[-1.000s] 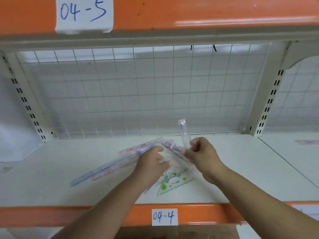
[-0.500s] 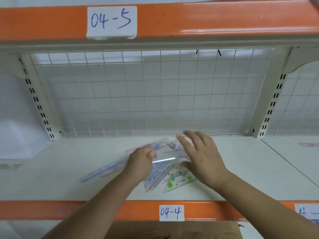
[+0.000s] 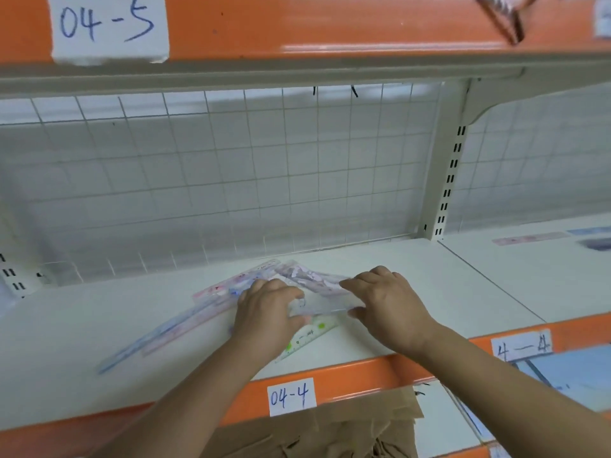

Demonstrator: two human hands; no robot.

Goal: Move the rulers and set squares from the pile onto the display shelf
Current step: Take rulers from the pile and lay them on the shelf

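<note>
Spanning the gap between the two hands, a clear ruler is held level just above the display shelf, near its front edge. It is see-through plastic with a bright glint along its near edge; its markings are too faint to read. The left hand grips the ruler's left end with fingers curled over it, and the right hand pinches the right end — fingers laid over the top, thumb beneath.

Under and around the ruler lies the rest of the pile on the white shelf board. Two long rulers, one pinkish and one bluish, lie side by side on a slant, running from behind the left hand down toward the front left. A clear set square with green print lies flat beneath the held ruler, its point toward the orange front rail. Behind the hands, more pink-printed pieces overlap one another — how many, I cannot tell.

A white wire grid closes the back of the shelf, and a slotted upright stands at its right. Paper labels read "04-4" on the front rail and "04-5" on the rail above. Brown cardboard shows below the shelf. Both forearms reach over the front rail and hide part of the pile.
</note>
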